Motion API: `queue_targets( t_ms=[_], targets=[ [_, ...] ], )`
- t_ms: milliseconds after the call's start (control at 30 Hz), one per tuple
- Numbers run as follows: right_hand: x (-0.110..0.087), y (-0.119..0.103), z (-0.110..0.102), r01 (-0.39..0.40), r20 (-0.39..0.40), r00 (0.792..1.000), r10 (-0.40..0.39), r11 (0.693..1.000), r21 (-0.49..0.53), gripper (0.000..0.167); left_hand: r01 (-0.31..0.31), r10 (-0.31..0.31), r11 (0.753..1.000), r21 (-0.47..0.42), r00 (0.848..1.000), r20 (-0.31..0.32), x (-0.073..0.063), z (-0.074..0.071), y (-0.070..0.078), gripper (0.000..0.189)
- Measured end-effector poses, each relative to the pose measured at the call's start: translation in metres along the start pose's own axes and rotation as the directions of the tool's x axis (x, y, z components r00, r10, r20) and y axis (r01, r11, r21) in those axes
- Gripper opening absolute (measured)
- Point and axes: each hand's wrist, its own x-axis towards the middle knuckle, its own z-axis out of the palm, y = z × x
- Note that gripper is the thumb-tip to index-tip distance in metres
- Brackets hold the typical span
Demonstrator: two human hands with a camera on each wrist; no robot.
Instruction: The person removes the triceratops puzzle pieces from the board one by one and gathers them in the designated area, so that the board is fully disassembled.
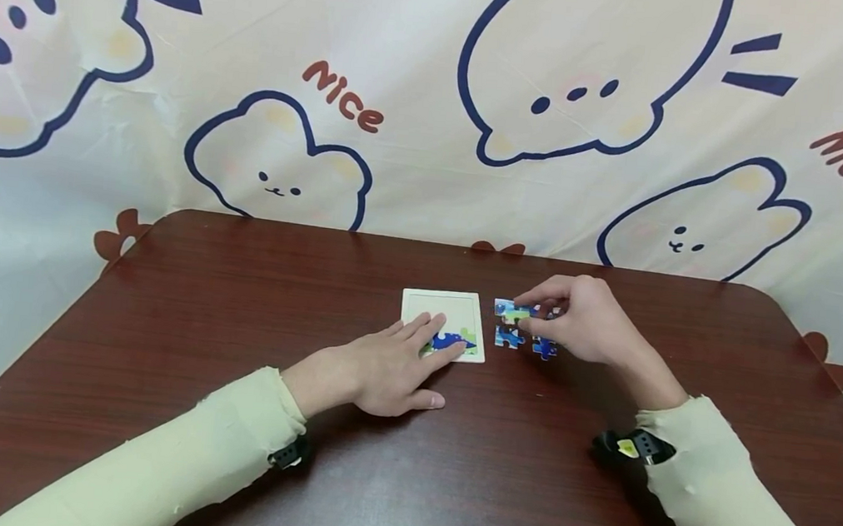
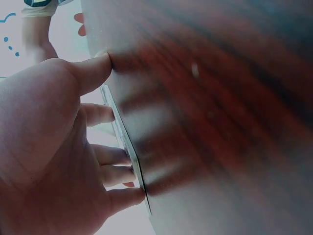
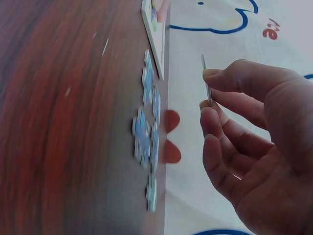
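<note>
A square white puzzle board (image 1: 444,303) lies on the table, with joined blue and green puzzle pieces (image 1: 469,340) along its near side. My left hand (image 1: 391,369) rests on the board's near left part, fingers spread, covering some of it; its thumb is off the board. In the right wrist view, my right hand (image 3: 254,122) pinches a thin puzzle piece (image 3: 204,62) edge-on between thumb and fingers. That hand is raised above several loose blue puzzle pieces (image 3: 142,137), which lie to the right of the board and are partly hidden in the head view.
The dark reddish-brown wooden table (image 1: 237,305) has rounded far corners. Behind it hangs a pale curtain (image 1: 413,187) printed with cartoon figures and words. Both sleeves carry black wrist straps (image 1: 654,447).
</note>
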Motion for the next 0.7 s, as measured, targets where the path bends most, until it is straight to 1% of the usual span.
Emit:
queue_targets(
  t_ms=[133,400,533,700],
  targets=[
    [-0.008,0.011,-0.005,-0.017,-0.006,1.0,0.017,1.0,-0.015,0.028,-0.004,0.004,1.0,0.002,1.0,-0.002,-0.001,0.0,0.0,0.074],
    [-0.024,0.033,-0.013,-0.07,-0.005,0.998,0.07,0.998,-0.004,0.029,-0.006,0.006,1.0,-0.001,1.0,-0.006,-0.002,0.001,0.0,0.074],
    [-0.029,0.043,-0.016,-0.111,0.004,0.994,0.111,0.994,-0.007,0.031,-0.006,0.006,1.0,-0.002,1.0,-0.009,-0.001,0.002,0.0,0.074],
    [-0.035,0.054,-0.017,-0.141,0.022,0.99,0.141,0.99,-0.017,0.031,-0.006,0.006,1.0,0.001,1.0,-0.01,-0.001,0.001,0.0,0.074]
  ],
)
